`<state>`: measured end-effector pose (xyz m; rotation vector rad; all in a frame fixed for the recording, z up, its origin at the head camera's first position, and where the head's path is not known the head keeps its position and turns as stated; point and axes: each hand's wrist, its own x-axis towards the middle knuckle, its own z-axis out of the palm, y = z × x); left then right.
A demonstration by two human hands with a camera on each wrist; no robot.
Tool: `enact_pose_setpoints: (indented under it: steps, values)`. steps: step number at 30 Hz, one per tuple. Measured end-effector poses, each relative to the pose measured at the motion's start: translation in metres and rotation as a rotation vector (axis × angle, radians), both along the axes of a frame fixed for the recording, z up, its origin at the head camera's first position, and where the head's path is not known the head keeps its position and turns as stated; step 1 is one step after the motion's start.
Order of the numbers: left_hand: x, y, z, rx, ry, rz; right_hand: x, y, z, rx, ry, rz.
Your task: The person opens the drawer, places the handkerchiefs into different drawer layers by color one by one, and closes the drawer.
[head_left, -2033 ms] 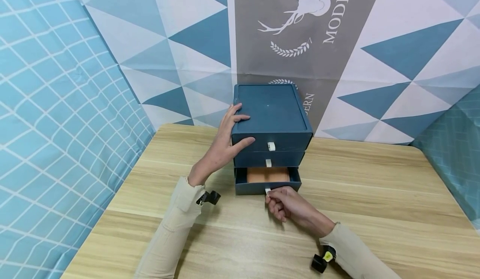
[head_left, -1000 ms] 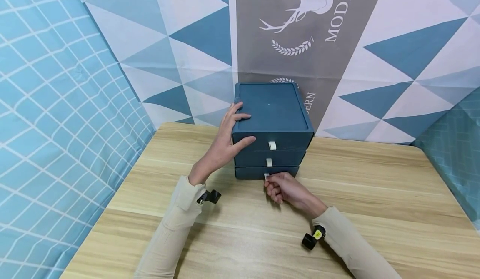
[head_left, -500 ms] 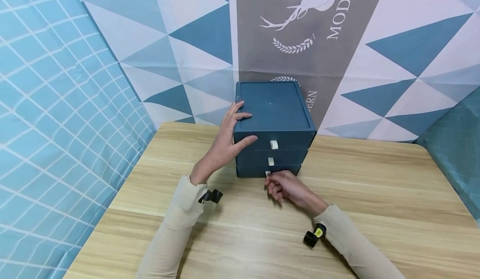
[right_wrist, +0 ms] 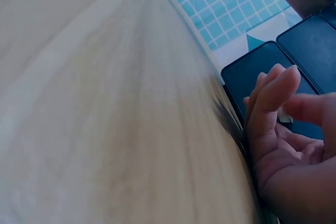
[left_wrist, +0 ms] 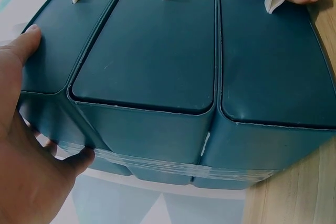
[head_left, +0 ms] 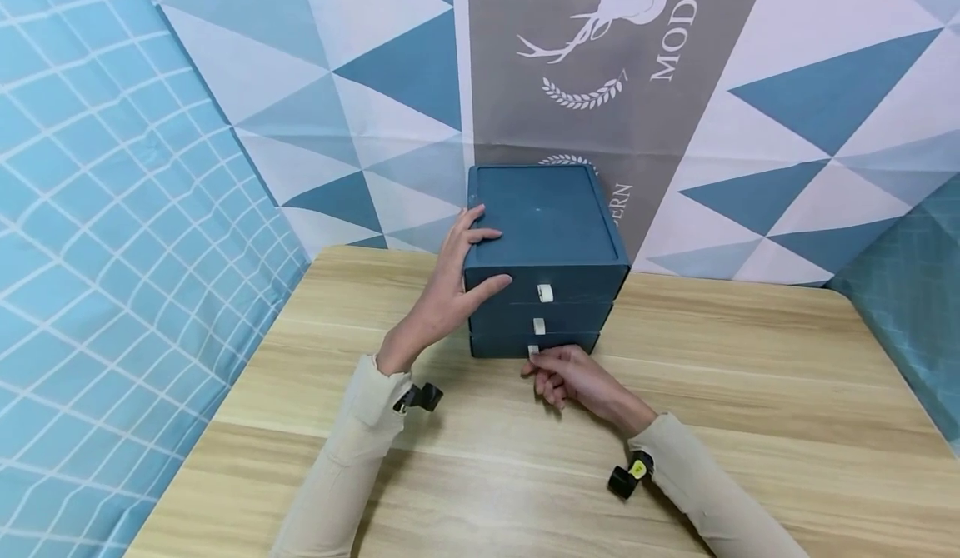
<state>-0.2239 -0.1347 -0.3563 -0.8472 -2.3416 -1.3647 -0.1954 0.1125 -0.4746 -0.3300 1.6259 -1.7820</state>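
Observation:
A dark blue drawer unit (head_left: 543, 216) with three stacked drawers stands against the back wall, all drawers closed. My left hand (head_left: 453, 279) rests on its upper left side, fingers spread over the top edge and thumb on the front. In the left wrist view, that thumb (left_wrist: 29, 43) lies against the top drawer's front. My right hand (head_left: 573, 379) is at the white pull tab (head_left: 533, 349) of the bottom drawer (head_left: 498, 346). Its thumb and index finger stand apart around the tab, which shows as an unsqueezed loop in the left wrist view.
White tabs also mark the middle drawer (head_left: 498, 318) and the top drawer (head_left: 510, 287). Clear tape (left_wrist: 184, 166) runs around the unit's side. A wooden table (head_left: 465, 475) bears it. Patterned cloth (head_left: 390, 83) hangs behind, and blue checked cloth (head_left: 90, 208) at the left.
The bottom drawer, pulled out two seconds ago with a brown thing inside, has slid shut under my right hand. Its index finger has since parted from the thumb. My left hand has stayed in place.

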Motion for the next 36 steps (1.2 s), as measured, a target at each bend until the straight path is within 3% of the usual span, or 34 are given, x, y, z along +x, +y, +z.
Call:
enact_pose_setpoints:
  steps: [11,27,36]
  values:
    - [0.0,0.0004,0.0023,0.003,0.009,0.003,-0.0035,0.0047,-0.0005,0.009,0.087,0.057]
    - [0.0035,0.0006,-0.0023,-0.012,0.002,0.013,-0.0008,0.006,-0.0054,0.0,0.06,0.065]
    - [-0.0016,-0.0002,-0.001,-0.013,0.009,0.021,-0.0041,0.005,-0.0034,0.021,0.094,0.051]
